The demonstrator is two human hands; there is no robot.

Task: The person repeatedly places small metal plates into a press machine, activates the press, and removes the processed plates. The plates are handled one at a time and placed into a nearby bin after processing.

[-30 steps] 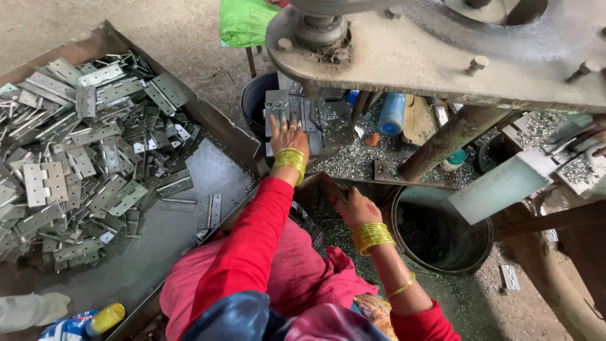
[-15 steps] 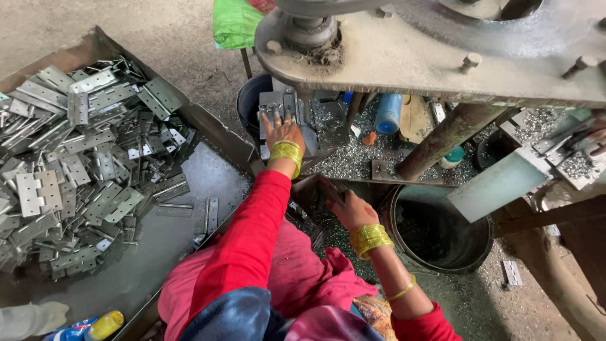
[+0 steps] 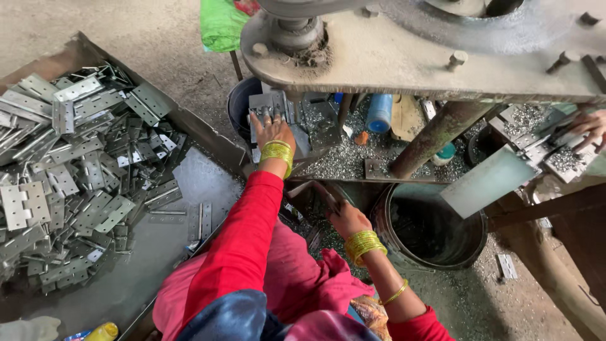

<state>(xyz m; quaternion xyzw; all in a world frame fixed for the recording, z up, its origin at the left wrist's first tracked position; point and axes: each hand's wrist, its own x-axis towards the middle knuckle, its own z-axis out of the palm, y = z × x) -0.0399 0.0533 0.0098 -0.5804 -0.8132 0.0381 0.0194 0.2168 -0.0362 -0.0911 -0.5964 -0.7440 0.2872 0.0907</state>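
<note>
Nearest us, our right hand (image 3: pixel 344 215) hangs low by the knee in front of the black bucket (image 3: pixel 435 221), its grip curled; we cannot tell whether it pinches anything. Further out, our left hand (image 3: pixel 273 129) lies with its grip spread flat on a grey metal plate (image 3: pixel 268 107), which sits on the press bed under the machine's heavy top (image 3: pixel 410 63). The plate is dull, rectangular and dusted with filings. We count two hands of our own, each wrist with stacked yellow bangles (image 3: pixel 278 151), and one other person's hand (image 3: pixel 590 126) at the far right edge. Left of us a tray (image 3: pixel 196 183) carries a heap of steel hinges (image 3: pixel 69 164), too many to count. Shiny shavings (image 3: pixel 344 161) cover the bed; beyond lies bare grey concrete floor (image 3: pixel 145 31).
</note>
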